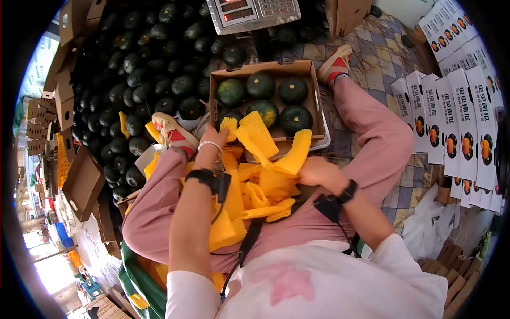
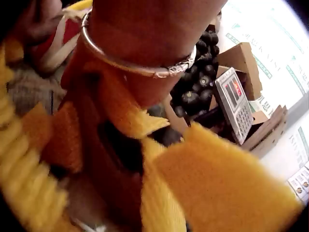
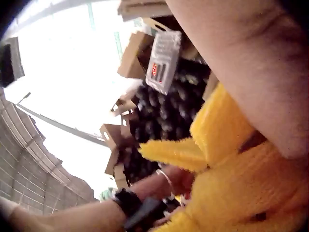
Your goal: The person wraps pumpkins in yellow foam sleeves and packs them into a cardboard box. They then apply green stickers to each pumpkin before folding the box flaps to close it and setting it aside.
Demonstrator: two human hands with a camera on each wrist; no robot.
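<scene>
My left hand [image 1: 211, 137], with a silver bracelet [image 2: 159, 72] at its wrist, is at the near left corner of an open cardboard box [image 1: 314, 101]. It holds a yellow foam net sleeve [image 1: 229, 127], close beside a dark green squash [image 1: 232, 114]. Several round squashes [image 1: 261, 85] sit in rows in the box. My right hand [image 1: 319, 172] is at the right side of a loose heap of yellow foam nets [image 1: 271, 183] on my lap; its fingertips are hidden by the foam. One net [image 1: 257, 134] stands up between both hands, overlapping the box's near edge.
A large pile of dark squashes [image 1: 135, 77] spreads to the left and back. Behind the box stands a digital scale [image 1: 252, 16]. White printed cartons [image 1: 461, 114] line the right side. Cut cardboard boxes [image 1: 82, 183] lie at left. My legs [image 1: 372, 143] flank the box.
</scene>
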